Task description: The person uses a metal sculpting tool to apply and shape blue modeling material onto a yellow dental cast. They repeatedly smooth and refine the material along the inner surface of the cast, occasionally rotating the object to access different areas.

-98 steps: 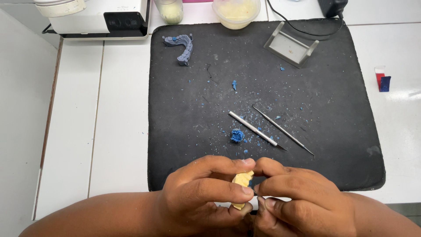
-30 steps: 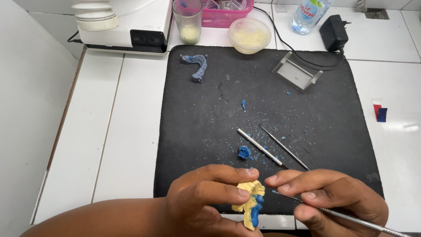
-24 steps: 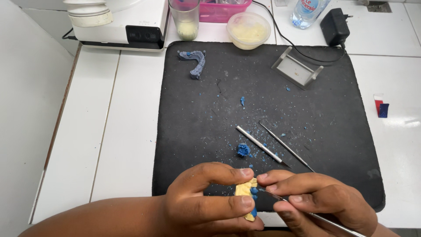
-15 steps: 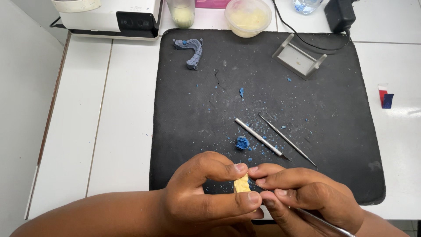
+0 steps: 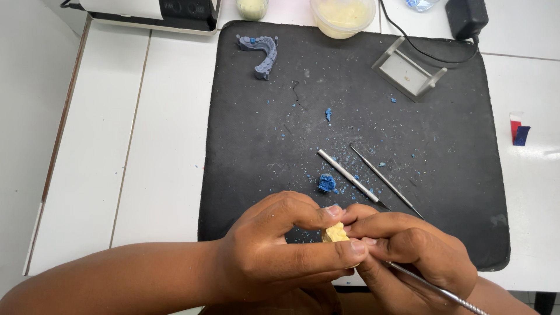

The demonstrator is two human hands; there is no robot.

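Left hand (image 5: pixel 280 251) curls, thumb and forefinger clamped on lumpy yellow plaster cast (image 5: pixel 335 233). Right hand (image 5: pixel 408 254) pinches thin metal pick (image 5: pixel 434 287), fingertips meeting cast over gritty black mat (image 5: pixel 262 134).

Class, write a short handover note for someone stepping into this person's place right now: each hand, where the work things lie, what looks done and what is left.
Left hand: pinches a small yellow cast between thumb and fingers.
Right hand: grips a thin metal tool, fingertips meeting the cast.
On the black mat: two spare metal picks, a blue wax lump, scattered blue crumbs, a blue arch-shaped piece at the far left corner, a grey metal stand.
Done: the crumbs suggest blue material was scraped off.
Left: probably more cleaning; the hands hide most of the cast.
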